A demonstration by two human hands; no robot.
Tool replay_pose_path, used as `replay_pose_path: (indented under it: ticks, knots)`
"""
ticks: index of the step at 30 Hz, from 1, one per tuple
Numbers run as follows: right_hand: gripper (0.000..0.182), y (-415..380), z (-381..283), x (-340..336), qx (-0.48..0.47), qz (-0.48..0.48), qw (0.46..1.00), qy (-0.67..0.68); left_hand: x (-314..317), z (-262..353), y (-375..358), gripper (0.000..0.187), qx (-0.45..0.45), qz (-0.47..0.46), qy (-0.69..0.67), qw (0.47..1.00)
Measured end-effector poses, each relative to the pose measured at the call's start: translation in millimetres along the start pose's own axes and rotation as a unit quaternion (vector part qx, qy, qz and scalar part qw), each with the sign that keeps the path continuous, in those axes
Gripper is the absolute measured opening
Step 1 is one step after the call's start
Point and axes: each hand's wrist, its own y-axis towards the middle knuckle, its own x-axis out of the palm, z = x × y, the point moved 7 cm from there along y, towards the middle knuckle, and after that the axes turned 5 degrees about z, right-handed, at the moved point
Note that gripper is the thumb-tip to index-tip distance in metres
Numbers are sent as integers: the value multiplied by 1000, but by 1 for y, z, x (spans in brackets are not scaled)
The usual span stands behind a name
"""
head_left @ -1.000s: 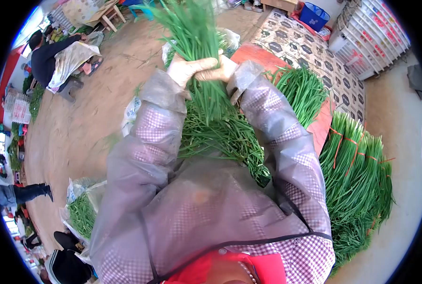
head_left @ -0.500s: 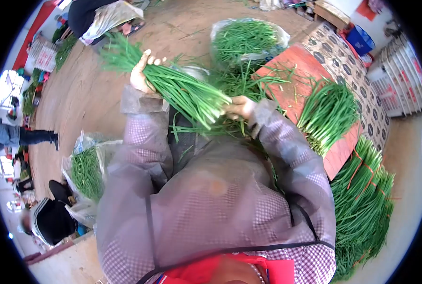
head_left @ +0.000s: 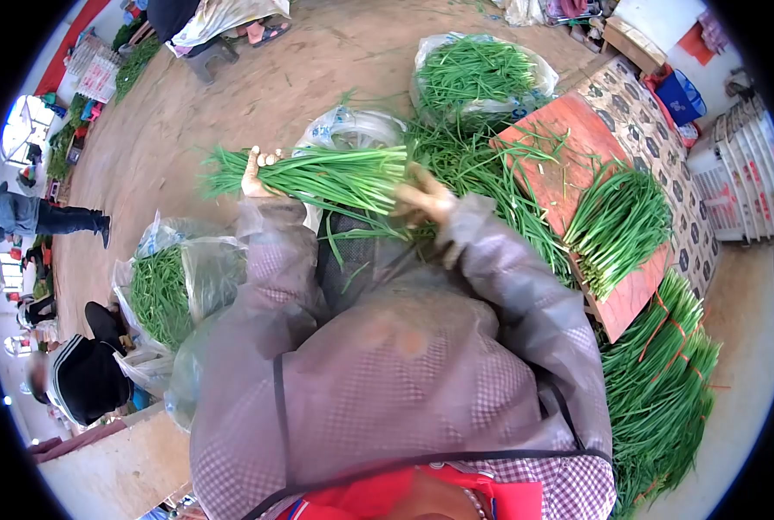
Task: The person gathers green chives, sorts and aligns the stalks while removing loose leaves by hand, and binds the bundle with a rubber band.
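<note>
A bundle of long green stalks (head_left: 343,173) lies across my lap area, its pale ends to the right and leafy tips to the left. My left hand (head_left: 258,175) is wrapped round it near the tips. Beside the pale ends, my right hand (head_left: 427,195) has its fingers spread, somewhat blurred, with nothing visible in them. Loose stalks (head_left: 456,160) are heaped just beyond my right hand. Another bunch (head_left: 617,227) rests on the red board (head_left: 550,139) at the right.
Bags of greens stand at the far middle (head_left: 478,74) and left (head_left: 159,295). Tied bundles (head_left: 660,399) lie at the right, near stacked white crates (head_left: 738,173) and a blue bucket (head_left: 682,95). A person (head_left: 92,381) sits at left; another (head_left: 44,215) stands beyond.
The bundle has turned from slanting to nearly level. My right hand has come away from its pale ends and opened. The whole view has shifted slightly.
</note>
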Motion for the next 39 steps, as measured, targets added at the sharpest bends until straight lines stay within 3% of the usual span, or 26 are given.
replay_pose_path:
  ticks: [3,4,5,6,7,8,9,10,12,13,15,17,19,21,22,23,24,25,28,30,31,33,35,36,38,39]
  knots:
    - [61,12,-14,19,42,71,997,-2,2,-2,-3,25,-12,-48,-57,997]
    - [52,44,1,-1,-135,64,977,-155,4,1,-6,25,-4,-68,-44,997]
    - [42,33,-15,-4,-263,30,901,-343,8,4,-9,25,5,-88,-31,996]
    - [33,16,-29,-8,-397,42,772,-494,14,8,-18,25,-9,-74,-48,996]
    - [21,16,-26,-25,-381,55,784,-487,11,11,-17,25,-8,-72,-49,996]
    - [17,25,-13,-57,-188,111,949,-228,9,16,-15,26,-6,-83,-58,995]
    - [15,27,3,-63,-74,118,986,-90,5,21,-12,26,-4,-93,-67,993]
    - [15,23,17,-68,34,153,986,58,-1,24,-6,28,-26,-121,-81,989]
    - [20,12,6,-46,33,107,994,15,17,16,-22,30,-37,-115,-82,989]
    - [33,2,-12,-21,-1,35,999,-19,25,8,-29,31,-48,-111,-83,989]
    - [42,16,-15,-2,-93,94,955,-265,33,-3,-31,31,-50,-134,-75,987]
    - [61,15,-32,14,-104,76,939,-319,37,-4,-27,32,-46,-156,-68,984]
    - [57,23,-29,16,-82,80,904,-412,33,1,-20,31,-38,-170,-40,984]
    - [50,28,-14,13,-149,64,931,-327,35,1,-29,31,-10,-123,-19,992]
    - [44,55,24,-7,-67,87,948,-299,31,7,-29,31,36,-90,-10,995]
    - [37,61,31,-26,-83,84,922,-368,27,12,-27,31,79,-58,-1,995]
    - [28,52,23,-42,-91,61,935,-338,22,10,-18,30,-19,-126,-26,992]
    - [19,42,12,-57,-98,37,946,-306,23,12,-18,30,-19,-126,-27,991]
    - [19,23,36,-75,92,79,987,-107,25,20,-15,33,-63,-176,-63,980]
    - [26,6,-1,-30,-24,19,998,-60,40,16,-30,33,-42,-167,-50,984]
    - [42,7,-14,-14,-138,14,988,-74,46,14,-34,33,-20,-158,-37,987]
    - [57,3,-38,8,-211,106,918,-320,41,7,-28,32,-13,-149,-24,988]
    - [58,26,-28,23,-219,52,962,-155,41,3,-26,31,-4,-139,-6,990]
    - [58,31,-23,25,-219,51,962,-154,43,-2,-27,30,-9,-137,-14,990]
    - [49,39,-7,31,-104,-16,993,57,43,-4,-29,29,-11,-134,-23,991]
    - [49,46,-2,27,-104,-18,993,57,42,-4,-29,28,-16,-117,-31,993]
